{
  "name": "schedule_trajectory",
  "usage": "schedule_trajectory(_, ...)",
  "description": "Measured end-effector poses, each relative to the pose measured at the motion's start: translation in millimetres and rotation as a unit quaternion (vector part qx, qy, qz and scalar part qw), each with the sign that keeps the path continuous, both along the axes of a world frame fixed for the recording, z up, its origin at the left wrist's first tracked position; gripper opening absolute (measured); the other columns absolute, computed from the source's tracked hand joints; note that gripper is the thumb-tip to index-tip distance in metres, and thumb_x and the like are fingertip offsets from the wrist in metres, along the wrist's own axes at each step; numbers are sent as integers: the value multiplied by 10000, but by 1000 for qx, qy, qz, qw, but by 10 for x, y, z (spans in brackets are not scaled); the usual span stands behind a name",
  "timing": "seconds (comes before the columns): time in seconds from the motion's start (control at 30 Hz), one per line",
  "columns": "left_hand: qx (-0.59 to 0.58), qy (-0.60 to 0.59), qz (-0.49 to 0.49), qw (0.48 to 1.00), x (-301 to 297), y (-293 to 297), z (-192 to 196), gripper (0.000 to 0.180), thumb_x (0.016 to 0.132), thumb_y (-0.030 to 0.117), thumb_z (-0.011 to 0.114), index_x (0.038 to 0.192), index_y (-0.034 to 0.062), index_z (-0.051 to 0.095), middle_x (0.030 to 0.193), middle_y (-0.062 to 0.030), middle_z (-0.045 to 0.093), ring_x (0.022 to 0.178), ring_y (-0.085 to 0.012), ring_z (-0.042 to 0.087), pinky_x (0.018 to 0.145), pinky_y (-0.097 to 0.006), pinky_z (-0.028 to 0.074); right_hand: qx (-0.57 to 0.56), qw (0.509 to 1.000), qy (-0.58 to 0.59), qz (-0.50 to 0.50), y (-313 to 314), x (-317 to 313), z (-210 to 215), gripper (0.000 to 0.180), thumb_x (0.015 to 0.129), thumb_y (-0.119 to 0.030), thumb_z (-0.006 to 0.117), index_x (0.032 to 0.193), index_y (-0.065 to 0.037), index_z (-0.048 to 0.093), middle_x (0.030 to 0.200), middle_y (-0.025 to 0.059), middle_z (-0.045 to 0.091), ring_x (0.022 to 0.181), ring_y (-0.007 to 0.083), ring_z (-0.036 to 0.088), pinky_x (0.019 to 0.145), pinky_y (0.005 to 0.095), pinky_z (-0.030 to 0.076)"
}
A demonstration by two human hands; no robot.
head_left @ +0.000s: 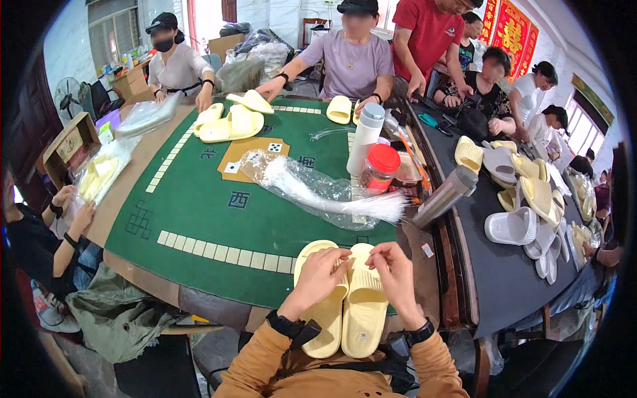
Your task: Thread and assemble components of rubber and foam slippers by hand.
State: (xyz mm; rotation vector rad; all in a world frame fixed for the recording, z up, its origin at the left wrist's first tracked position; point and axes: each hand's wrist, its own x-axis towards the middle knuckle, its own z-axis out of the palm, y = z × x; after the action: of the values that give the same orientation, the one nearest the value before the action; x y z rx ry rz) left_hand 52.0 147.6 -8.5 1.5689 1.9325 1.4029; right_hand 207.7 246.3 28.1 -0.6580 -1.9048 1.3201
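The person's left hand and right hand come together over a pair of pale yellow slippers lying side by side at the near edge of a green mat, toes away from the wearer. The fingertips are bent in above the straps; whether they pinch anything thin is too small to tell. Just beyond, a clear bag holds a bundle of white strands fanning out at its right end, near a red-lidded jar, a pale bottle and a tilted steel flask. More yellow slippers lie across the mat, within a co-worker's reach; on the dark table to the right, yellow and grey slippers sit in a loose heap.
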Motion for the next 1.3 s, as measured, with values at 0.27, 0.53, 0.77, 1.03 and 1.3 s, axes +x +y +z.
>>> schedule_trajectory(0.27, 7, 24, 3, 1000, -23, 21, -60, 238, 911, 166, 611, 1096, 30, 674, 1002, -136, 696, 940, -328, 638, 862, -429, 470, 94, 994, -64, 10, -159, -212, 19, 68, 956, 2, 557, 1007, 2, 603, 854, 66, 680, 775, 123, 663, 698, 280, 530)
schedule_trajectory(0.53, 37, 32, 1, 999, -31, 13, -32, 233, 900, 156, 612, 1066, 3, 672, 961, -157, 694, 932, -351, 637, 851, -433, 483, 43, 999, -10, -28, -78, -233, -131, 80, 961, 2, 542, 1018, 7, 597, 845, 99, 675, 757, 153, 671, 663, 278, 524)
schedule_trajectory(0.77, 31, 2, -19, 999, -16, -3, 41, 196, 886, 148, 646, 977, -25, 659, 920, -163, 669, 902, -352, 620, 807, -429, 482, 69, 995, -34, -67, 23, -234, -126, 101, 973, 1, 529, 1047, -8, 597, 846, 70, 678, 791, 119, 667, 681, 257, 516)
schedule_trajectory(1.03, 74, -90, 15, 993, 0, -29, 28, 127, 918, 42, 628, 1033, -7, 603, 974, -101, 659, 920, -198, 653, 830, -316, 510, 50, 996, -40, -63, 26, -271, -270, 64, 953, 14, 508, 989, 5, 559, 858, 137, 649, 780, 261, 668, 689, 357, 521)
schedule_trajectory(1.3, 68, -158, 22, 985, -11, -41, 29, 237, 1039, 198, 494, 988, -6, 603, 835, -62, 643, 791, -138, 623, 712, -284, 490, 91, 992, -53, -70, 31, -252, -302, 67, 912, 23, 526, 918, 4, 590, 879, 141, 613, 748, 286, 619, 640, 372, 484)
